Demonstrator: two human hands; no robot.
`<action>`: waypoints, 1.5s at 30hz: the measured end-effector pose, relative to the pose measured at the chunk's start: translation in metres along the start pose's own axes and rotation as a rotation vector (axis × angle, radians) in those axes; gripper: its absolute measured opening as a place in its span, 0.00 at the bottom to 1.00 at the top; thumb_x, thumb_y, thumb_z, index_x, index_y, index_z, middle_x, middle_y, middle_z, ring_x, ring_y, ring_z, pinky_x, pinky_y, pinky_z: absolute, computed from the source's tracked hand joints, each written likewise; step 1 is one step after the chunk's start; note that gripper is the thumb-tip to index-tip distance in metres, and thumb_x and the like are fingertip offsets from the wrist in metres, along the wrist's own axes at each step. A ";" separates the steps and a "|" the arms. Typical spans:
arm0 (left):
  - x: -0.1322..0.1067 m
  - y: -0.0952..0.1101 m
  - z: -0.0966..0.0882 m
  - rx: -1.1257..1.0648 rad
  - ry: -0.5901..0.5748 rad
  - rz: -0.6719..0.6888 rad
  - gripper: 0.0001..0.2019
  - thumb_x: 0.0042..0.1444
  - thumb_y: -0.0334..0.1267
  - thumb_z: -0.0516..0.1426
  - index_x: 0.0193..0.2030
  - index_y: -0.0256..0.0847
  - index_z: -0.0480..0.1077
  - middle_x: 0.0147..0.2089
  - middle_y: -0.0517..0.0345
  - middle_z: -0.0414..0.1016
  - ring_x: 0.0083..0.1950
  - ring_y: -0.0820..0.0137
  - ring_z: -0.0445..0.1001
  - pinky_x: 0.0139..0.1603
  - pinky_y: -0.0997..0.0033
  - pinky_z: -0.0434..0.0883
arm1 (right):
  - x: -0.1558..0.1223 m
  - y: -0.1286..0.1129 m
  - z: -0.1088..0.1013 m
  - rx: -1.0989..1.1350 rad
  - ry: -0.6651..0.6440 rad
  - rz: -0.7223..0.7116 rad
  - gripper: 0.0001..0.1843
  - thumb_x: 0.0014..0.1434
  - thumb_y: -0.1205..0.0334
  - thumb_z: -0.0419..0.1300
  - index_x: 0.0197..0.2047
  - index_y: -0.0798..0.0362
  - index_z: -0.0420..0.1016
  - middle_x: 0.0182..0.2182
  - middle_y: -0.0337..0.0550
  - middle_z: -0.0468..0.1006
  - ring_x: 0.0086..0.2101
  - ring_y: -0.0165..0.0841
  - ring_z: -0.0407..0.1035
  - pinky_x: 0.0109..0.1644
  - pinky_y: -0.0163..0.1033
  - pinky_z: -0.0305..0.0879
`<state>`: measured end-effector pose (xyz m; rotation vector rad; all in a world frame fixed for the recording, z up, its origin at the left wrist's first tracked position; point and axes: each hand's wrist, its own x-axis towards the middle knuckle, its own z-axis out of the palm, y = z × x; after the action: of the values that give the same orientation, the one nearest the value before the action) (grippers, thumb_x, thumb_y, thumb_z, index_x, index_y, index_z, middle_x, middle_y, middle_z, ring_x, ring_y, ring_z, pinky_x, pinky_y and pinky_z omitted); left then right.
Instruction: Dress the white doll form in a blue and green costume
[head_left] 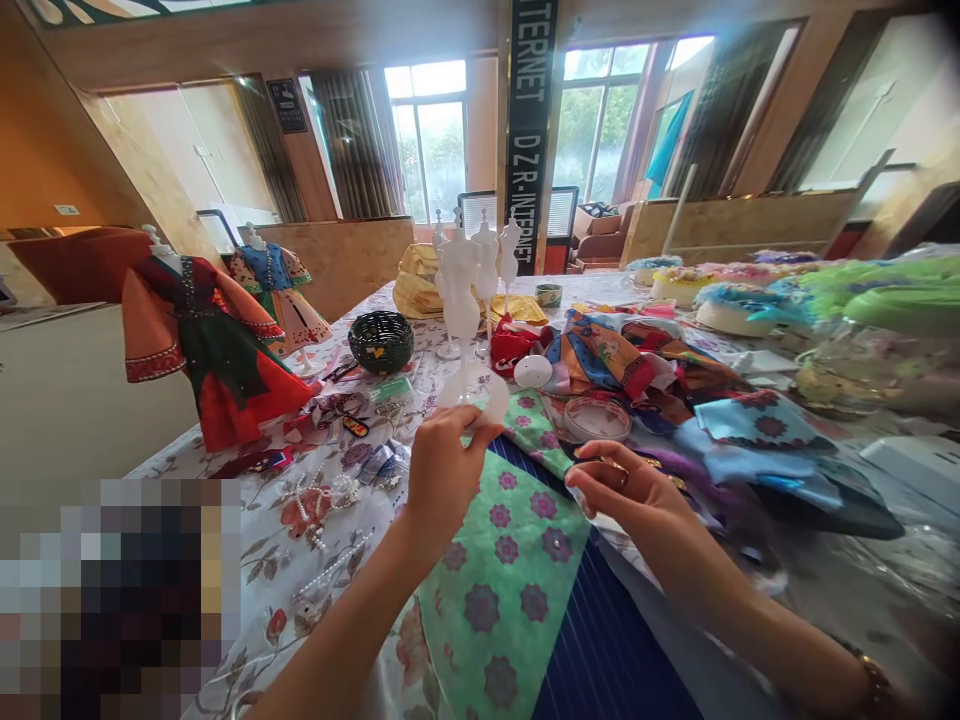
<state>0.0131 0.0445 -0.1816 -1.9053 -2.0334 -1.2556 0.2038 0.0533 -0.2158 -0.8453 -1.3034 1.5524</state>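
My left hand [450,465] is closed, thumb and fingers pinching the round base of a small white dress-form mannequin [459,280] that stands upright before me. My right hand [637,500], wearing a ring, has its fingers curled and the thumb close to the fingertips; a whitish bit shows there, too small to name. Beneath both hands lies green fabric with purple flowers [517,540], alongside dark blue striped fabric [607,640]. A roll of clear tape [596,418] lies just beyond my right hand.
Two dressed miniature mannequins stand left, one in a red and green gown [217,350]. Near them are a dark woven basket [381,342] and strings of beads [322,500]. Colourful fabric [622,350] is heaped behind the tape. Flower-trimmed hats [750,305] fill the right.
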 end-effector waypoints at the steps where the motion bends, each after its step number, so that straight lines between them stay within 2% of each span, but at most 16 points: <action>1: 0.000 -0.002 0.000 0.068 -0.008 -0.001 0.07 0.53 0.36 0.60 0.26 0.40 0.72 0.29 0.59 0.76 0.34 0.68 0.70 0.36 0.71 0.63 | 0.002 0.000 -0.001 0.037 0.020 0.037 0.17 0.49 0.53 0.68 0.39 0.49 0.69 0.28 0.36 0.75 0.26 0.27 0.63 0.31 0.34 0.58; 5: 0.000 -0.010 -0.001 0.328 -0.042 -0.001 0.07 0.55 0.35 0.57 0.28 0.40 0.75 0.31 0.51 0.78 0.40 0.58 0.71 0.45 0.59 0.65 | 0.005 0.002 -0.002 0.114 0.030 0.141 0.20 0.45 0.51 0.70 0.38 0.49 0.70 0.32 0.39 0.78 0.26 0.28 0.64 0.30 0.35 0.59; 9: 0.001 -0.021 0.001 0.402 -0.089 -0.016 0.08 0.54 0.30 0.56 0.32 0.40 0.77 0.34 0.47 0.79 0.45 0.52 0.71 0.50 0.47 0.64 | 0.005 0.002 0.000 0.150 -0.001 0.193 0.18 0.46 0.49 0.69 0.34 0.49 0.70 0.35 0.42 0.80 0.25 0.28 0.65 0.31 0.36 0.61; 11: 0.001 -0.028 0.004 0.389 -0.110 -0.021 0.10 0.54 0.27 0.54 0.32 0.39 0.77 0.35 0.46 0.78 0.45 0.53 0.72 0.47 0.50 0.67 | 0.005 0.002 0.000 0.169 0.013 0.196 0.16 0.46 0.50 0.69 0.33 0.50 0.70 0.35 0.43 0.81 0.24 0.27 0.64 0.30 0.35 0.61; 14: 0.001 -0.036 0.012 0.360 -0.118 -0.017 0.13 0.52 0.22 0.52 0.36 0.37 0.77 0.37 0.46 0.78 0.44 0.59 0.73 0.45 0.60 0.70 | 0.005 0.002 0.001 0.210 0.035 0.193 0.14 0.47 0.52 0.69 0.32 0.50 0.72 0.35 0.45 0.82 0.23 0.26 0.63 0.29 0.35 0.61; 18: 0.003 -0.035 0.011 0.292 -0.087 0.002 0.17 0.49 0.22 0.56 0.46 0.37 0.74 0.45 0.50 0.77 0.49 0.64 0.73 0.50 0.64 0.69 | 0.004 0.002 0.001 0.211 0.030 0.194 0.14 0.46 0.53 0.69 0.32 0.50 0.73 0.37 0.44 0.82 0.22 0.26 0.62 0.29 0.34 0.61; 21: 0.007 -0.033 -0.006 0.271 -0.039 -0.021 0.18 0.50 0.23 0.57 0.49 0.37 0.72 0.49 0.47 0.75 0.52 0.61 0.72 0.52 0.61 0.68 | 0.003 0.002 0.000 0.179 0.011 0.181 0.15 0.45 0.52 0.70 0.32 0.50 0.73 0.38 0.45 0.82 0.23 0.27 0.63 0.29 0.36 0.61; 23: 0.010 -0.037 -0.025 0.261 -0.065 -0.038 0.16 0.50 0.25 0.56 0.46 0.37 0.73 0.47 0.48 0.76 0.49 0.62 0.73 0.50 0.64 0.69 | 0.003 0.003 0.000 0.171 0.009 0.178 0.16 0.44 0.51 0.70 0.33 0.50 0.72 0.37 0.45 0.82 0.23 0.27 0.63 0.29 0.36 0.60; 26: 0.012 -0.053 -0.062 0.284 -0.154 -0.083 0.07 0.48 0.28 0.58 0.33 0.38 0.76 0.33 0.53 0.78 0.38 0.63 0.76 0.40 0.67 0.70 | 0.003 0.004 -0.001 0.193 0.014 0.177 0.16 0.44 0.52 0.70 0.33 0.50 0.73 0.35 0.44 0.82 0.22 0.27 0.62 0.28 0.35 0.59; 27: 0.012 -0.060 -0.075 0.291 -0.192 -0.104 0.04 0.47 0.29 0.58 0.28 0.39 0.76 0.29 0.56 0.77 0.35 0.64 0.76 0.36 0.69 0.69 | 0.004 0.005 -0.001 0.207 0.010 0.175 0.16 0.45 0.52 0.70 0.33 0.50 0.73 0.35 0.45 0.82 0.22 0.26 0.62 0.28 0.35 0.58; 29: 0.011 -0.072 -0.100 0.304 -0.366 -0.222 0.03 0.45 0.33 0.59 0.23 0.41 0.74 0.23 0.60 0.75 0.30 0.66 0.75 0.31 0.72 0.67 | 0.004 0.006 -0.001 0.228 -0.003 0.177 0.16 0.45 0.53 0.70 0.34 0.51 0.72 0.35 0.45 0.83 0.22 0.25 0.61 0.28 0.33 0.58; 31: 0.009 -0.082 -0.121 0.272 -0.533 -0.306 0.04 0.45 0.38 0.59 0.24 0.41 0.73 0.22 0.62 0.75 0.27 0.68 0.74 0.27 0.74 0.65 | 0.004 0.007 -0.001 0.222 -0.007 0.181 0.18 0.45 0.53 0.71 0.34 0.51 0.71 0.35 0.46 0.83 0.22 0.24 0.61 0.28 0.32 0.58; 33: 0.003 -0.091 -0.134 0.258 -0.630 -0.294 0.07 0.46 0.41 0.57 0.26 0.41 0.73 0.21 0.63 0.75 0.25 0.70 0.73 0.26 0.75 0.64 | 0.004 0.007 -0.001 0.197 0.000 0.179 0.19 0.44 0.52 0.71 0.35 0.52 0.71 0.34 0.45 0.83 0.22 0.24 0.61 0.29 0.32 0.58; 36: -0.012 -0.105 -0.137 0.271 -0.666 -0.158 0.09 0.49 0.42 0.55 0.26 0.41 0.73 0.24 0.61 0.76 0.27 0.71 0.72 0.29 0.75 0.64 | 0.004 0.006 0.000 0.178 0.005 0.173 0.21 0.43 0.51 0.71 0.36 0.51 0.70 0.33 0.43 0.82 0.22 0.24 0.61 0.29 0.32 0.59; 40: -0.032 -0.125 -0.128 0.337 -0.606 0.040 0.13 0.56 0.42 0.50 0.27 0.41 0.71 0.30 0.57 0.74 0.31 0.69 0.70 0.34 0.72 0.64 | 0.003 0.006 -0.001 0.163 -0.002 0.173 0.20 0.43 0.50 0.71 0.36 0.49 0.70 0.33 0.40 0.82 0.22 0.24 0.61 0.28 0.34 0.58; 45: -0.042 -0.135 -0.124 0.381 -0.621 0.082 0.15 0.60 0.41 0.46 0.28 0.40 0.68 0.34 0.54 0.72 0.37 0.66 0.70 0.39 0.69 0.65 | 0.004 0.007 -0.002 0.144 -0.005 0.169 0.21 0.43 0.49 0.70 0.36 0.49 0.70 0.33 0.40 0.81 0.22 0.26 0.62 0.29 0.35 0.58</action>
<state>-0.1501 -0.0477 -0.1904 -2.3211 -2.1935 -0.2200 0.2027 0.0574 -0.2228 -0.8781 -1.1324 1.7590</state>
